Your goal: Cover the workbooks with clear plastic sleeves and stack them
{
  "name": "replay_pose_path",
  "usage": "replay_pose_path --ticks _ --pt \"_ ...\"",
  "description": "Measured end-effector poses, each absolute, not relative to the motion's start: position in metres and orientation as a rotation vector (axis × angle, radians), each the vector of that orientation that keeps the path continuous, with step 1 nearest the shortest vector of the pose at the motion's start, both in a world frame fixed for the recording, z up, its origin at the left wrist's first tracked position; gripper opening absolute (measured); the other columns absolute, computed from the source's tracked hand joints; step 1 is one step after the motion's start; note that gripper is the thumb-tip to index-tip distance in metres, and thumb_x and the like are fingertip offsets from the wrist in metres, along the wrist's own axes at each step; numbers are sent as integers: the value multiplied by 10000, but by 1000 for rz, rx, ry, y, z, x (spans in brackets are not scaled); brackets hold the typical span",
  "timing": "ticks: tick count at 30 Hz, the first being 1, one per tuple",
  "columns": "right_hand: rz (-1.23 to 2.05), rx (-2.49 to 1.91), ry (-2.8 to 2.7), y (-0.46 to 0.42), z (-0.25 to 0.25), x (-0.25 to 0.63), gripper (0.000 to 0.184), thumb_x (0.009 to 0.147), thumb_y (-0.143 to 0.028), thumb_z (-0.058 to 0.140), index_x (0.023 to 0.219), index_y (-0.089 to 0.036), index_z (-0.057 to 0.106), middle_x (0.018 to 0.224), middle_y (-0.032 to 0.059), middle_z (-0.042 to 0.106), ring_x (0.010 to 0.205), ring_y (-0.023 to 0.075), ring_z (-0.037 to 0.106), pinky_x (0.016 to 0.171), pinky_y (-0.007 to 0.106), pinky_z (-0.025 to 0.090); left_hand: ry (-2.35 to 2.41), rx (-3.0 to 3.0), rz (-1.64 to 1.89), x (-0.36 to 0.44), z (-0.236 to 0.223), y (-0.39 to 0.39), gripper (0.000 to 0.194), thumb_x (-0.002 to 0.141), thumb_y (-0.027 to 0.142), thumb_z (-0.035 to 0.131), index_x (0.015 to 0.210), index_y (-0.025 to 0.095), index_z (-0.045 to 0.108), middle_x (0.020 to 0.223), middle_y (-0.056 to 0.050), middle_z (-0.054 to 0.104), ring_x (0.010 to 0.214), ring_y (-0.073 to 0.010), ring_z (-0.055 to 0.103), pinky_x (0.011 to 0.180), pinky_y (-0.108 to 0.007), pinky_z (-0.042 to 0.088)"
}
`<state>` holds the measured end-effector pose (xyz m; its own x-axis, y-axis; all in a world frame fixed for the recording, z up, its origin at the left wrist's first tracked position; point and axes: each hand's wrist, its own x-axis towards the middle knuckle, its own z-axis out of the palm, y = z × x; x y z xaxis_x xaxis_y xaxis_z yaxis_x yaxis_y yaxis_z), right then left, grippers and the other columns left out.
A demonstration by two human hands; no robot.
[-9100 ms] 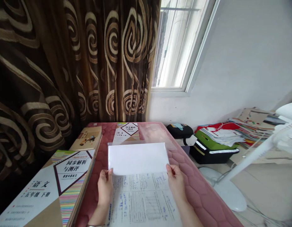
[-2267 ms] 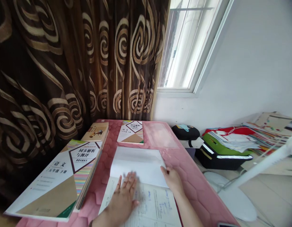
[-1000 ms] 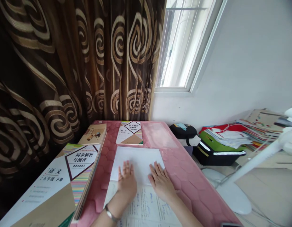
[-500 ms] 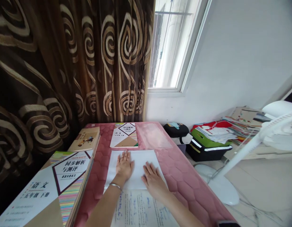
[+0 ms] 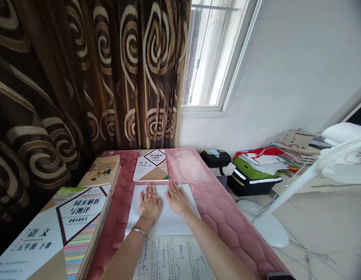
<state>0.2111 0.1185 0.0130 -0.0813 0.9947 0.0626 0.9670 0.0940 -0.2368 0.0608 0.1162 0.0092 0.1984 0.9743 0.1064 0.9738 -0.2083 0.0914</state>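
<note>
A white sheet, perhaps a folded-over flap or cover, lies flat on the pink quilted table cover. Below it, toward me, shows a page with printed text and blue handwriting. My left hand rests palm down on the white sheet's upper left, fingers stretched, a silver bangle at the wrist. Beside it, my right hand lies flat on the upper right part, fingertips at the far edge. Neither hand grips anything.
A workbook lies just beyond the sheet, beside a clear plastic film. Stacked books fill the left side. A phone-like dark object sits at the near right edge. A white fan and a black-green box stand right.
Earlier, both hands held the sheet up by its sides. It now lies flat on the table. In the last second, both hands slid forward over it toward its far edge.
</note>
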Motion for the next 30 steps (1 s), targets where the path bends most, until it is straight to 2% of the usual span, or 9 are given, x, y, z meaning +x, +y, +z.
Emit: replay_pose_path --ticks 4,8,13,15,18,21,25,30 --pt "77 -2126 -2016 111 4 241 679 976 -495 108 1482 -75 277 1546 125 268 1442 234 188 1161 435 69 1934 2441 265 67 8 124 613 912 306 269 1497 126 223 1577 -94 165 1455 -245 155 1175 -510 108" --pt "43 -2129 -2006 109 4 243 687 973 -504 113 1475 -72 296 1539 123 288 1437 233 200 1160 432 63 1715 2518 265 79 8 136 622 912 312 271 1510 176 170 1568 -49 224 1454 -215 163 1181 -511 99" --pt "8 -2102 -2009 110 7 236 652 981 -465 146 1459 -60 330 1519 148 325 1429 253 224 1156 474 65 1737 2506 292 86 8 138 608 921 334 253 1505 173 194 1558 -62 255 1446 -219 197 1180 -524 72" --pt "51 -2020 -2082 113 10 226 608 988 -417 152 1459 -80 336 1518 141 331 1430 237 229 1156 466 89 1738 2515 285 85 9 136 602 922 325 239 1502 165 207 1559 -62 250 1447 -217 195 1180 -524 72" --pt "204 -1822 -2238 119 15 206 565 995 -366 132 1483 -131 292 1530 89 320 1426 168 243 1156 383 148 1722 2535 239 83 10 136 597 913 314 258 1496 189 239 1561 -53 243 1447 -220 191 1180 -517 81" --pt "252 -1824 -2246 123 18 197 581 995 -393 110 1493 -136 263 1536 74 307 1431 149 224 1160 366 138 1732 2522 231 80 11 137 591 914 330 255 1496 232 236 1565 -30 226 1451 -220 178 1177 -529 65" --pt "178 -2021 -2172 117 15 220 605 988 -418 131 1489 -108 266 1546 107 272 1443 171 191 1160 394 120 1875 2397 229 63 11 138 617 924 382 225 1503 169 197 1571 -72 207 1446 -259 190 1150 -603 33" --pt "108 -2264 -1988 108 8 255 650 976 -441 123 1475 -60 292 1537 130 291 1438 214 210 1160 412 101 2169 2211 212 29 14 136 633 925 414 228 1485 120 258 1557 -141 238 1435 -303 213 1139 -622 45"
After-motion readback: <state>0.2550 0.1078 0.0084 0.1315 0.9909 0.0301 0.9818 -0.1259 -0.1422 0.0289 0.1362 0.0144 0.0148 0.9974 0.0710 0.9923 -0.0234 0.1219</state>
